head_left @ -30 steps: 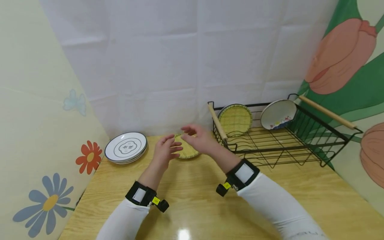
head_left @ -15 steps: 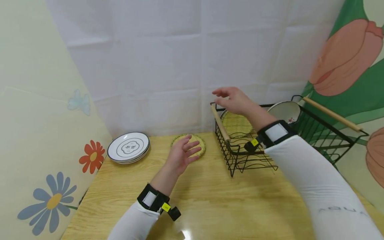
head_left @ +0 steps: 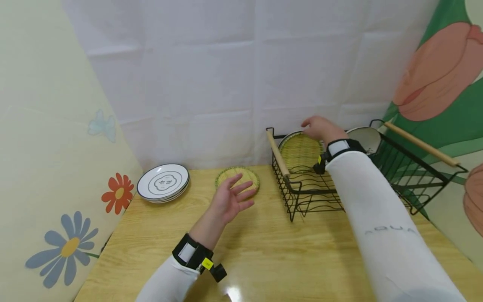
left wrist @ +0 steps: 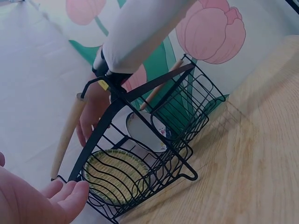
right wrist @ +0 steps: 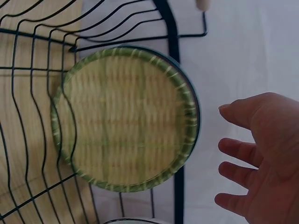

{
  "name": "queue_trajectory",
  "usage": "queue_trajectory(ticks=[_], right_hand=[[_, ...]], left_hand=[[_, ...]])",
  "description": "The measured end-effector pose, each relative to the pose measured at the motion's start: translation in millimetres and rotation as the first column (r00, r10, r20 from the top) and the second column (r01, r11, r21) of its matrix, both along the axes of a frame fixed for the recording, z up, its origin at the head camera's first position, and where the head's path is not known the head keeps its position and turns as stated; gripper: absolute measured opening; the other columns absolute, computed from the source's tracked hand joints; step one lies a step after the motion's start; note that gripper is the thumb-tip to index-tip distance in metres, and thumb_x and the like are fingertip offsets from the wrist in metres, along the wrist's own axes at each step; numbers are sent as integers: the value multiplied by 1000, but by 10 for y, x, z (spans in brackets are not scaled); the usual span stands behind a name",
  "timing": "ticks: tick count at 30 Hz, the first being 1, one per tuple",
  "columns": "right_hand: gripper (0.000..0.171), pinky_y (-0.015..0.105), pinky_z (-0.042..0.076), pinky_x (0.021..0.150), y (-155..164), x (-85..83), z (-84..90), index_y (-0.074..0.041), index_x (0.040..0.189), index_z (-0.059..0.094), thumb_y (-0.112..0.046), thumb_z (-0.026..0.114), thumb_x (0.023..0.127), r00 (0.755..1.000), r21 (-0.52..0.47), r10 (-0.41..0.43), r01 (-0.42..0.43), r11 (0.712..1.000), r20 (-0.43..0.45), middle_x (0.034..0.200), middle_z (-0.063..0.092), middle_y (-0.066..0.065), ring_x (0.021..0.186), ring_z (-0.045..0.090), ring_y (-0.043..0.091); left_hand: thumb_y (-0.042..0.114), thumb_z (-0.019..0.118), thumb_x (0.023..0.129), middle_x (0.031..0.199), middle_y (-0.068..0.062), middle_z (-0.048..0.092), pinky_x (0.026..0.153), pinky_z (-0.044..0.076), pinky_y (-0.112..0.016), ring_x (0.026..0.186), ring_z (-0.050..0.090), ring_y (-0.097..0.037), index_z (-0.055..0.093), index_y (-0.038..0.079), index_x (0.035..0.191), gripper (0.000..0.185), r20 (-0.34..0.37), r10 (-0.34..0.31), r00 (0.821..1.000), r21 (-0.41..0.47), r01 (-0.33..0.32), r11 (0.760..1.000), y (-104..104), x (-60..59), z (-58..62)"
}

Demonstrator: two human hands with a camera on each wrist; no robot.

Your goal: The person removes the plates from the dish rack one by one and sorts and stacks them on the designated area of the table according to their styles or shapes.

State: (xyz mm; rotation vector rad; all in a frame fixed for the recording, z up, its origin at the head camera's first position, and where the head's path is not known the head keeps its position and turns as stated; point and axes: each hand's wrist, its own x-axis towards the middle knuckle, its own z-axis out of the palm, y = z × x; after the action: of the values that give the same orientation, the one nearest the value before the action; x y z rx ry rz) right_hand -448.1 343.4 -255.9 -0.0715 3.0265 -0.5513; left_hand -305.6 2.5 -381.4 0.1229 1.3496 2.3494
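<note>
My right hand (head_left: 322, 129) is over the back rail of a black wire dish rack (head_left: 320, 191), near the top of a round woven mat (head_left: 299, 153). In the right wrist view the fingers and thumb are apart and stop short of the mat (right wrist: 126, 121). The mat stands upright in the rack, and a dark-edged rim shows behind it. My left hand (head_left: 230, 199) is held with fingers spread and holds nothing. It partly covers a second woven mat (head_left: 222, 178) lying on the table; whether they touch, I cannot tell.
A stack of white plates (head_left: 164, 182) with dark rims sits at the table's back left. A white dish (left wrist: 140, 130) with a coloured pattern leans in the rack's farther part. Wooden handles (head_left: 278, 153) top both rack ends. A white cloth (head_left: 196, 84) hangs behind.
My right hand has moved right, from above the table mat to the mat in the rack. The left hand has shifted slightly right and its fingers have spread.
</note>
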Motion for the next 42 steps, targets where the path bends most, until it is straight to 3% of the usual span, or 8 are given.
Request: queue_trajectory(ticks=[6,10,24,33,42], right_hand=[[51,62,39,112,80,-25,-236,-1,154,42,-11,38,105,1000,23,-5,5,1000,23,161,35,29,144,36,50],[52,66,31,118,69,-35,-306,1,154,40,-13,44,104,1000,42,-12,11,999,21,160,35,29,147,32,52],[58,72,36,110,66,-11,-303,-8,158,35,-13,42,101,1000,165,-23,21,986,10,158,37,30,140,36,57],[54,60,47,96,61,-9,-342,-4,153,40,-8,46,99,1000,162,-18,21,987,-17,150,46,31,128,50,51],[41,60,47,99,74,21,-313,3,139,48,1,43,98,998,105,17,-11,994,-58,140,53,31,126,52,49]], left_hand=[[40,38,106,163,-23,38,121,34,-61,148,42,-42,28,18,161,60,11,-11,1000,20,11,1000,-45,34,-30],[40,36,107,164,-25,35,122,29,-63,150,38,-44,27,18,162,60,16,-13,1000,37,13,999,-72,33,-47],[41,37,107,161,-23,42,120,34,-61,149,41,-43,30,18,160,58,19,13,1000,7,-13,1000,-114,2,-59],[38,35,108,160,-25,41,121,32,-62,149,41,-43,30,17,160,56,36,23,999,21,-24,999,-140,-3,-74],[40,38,107,157,-24,46,119,37,-60,142,52,-39,35,19,158,55,37,51,998,4,-52,999,-169,-30,-79]])
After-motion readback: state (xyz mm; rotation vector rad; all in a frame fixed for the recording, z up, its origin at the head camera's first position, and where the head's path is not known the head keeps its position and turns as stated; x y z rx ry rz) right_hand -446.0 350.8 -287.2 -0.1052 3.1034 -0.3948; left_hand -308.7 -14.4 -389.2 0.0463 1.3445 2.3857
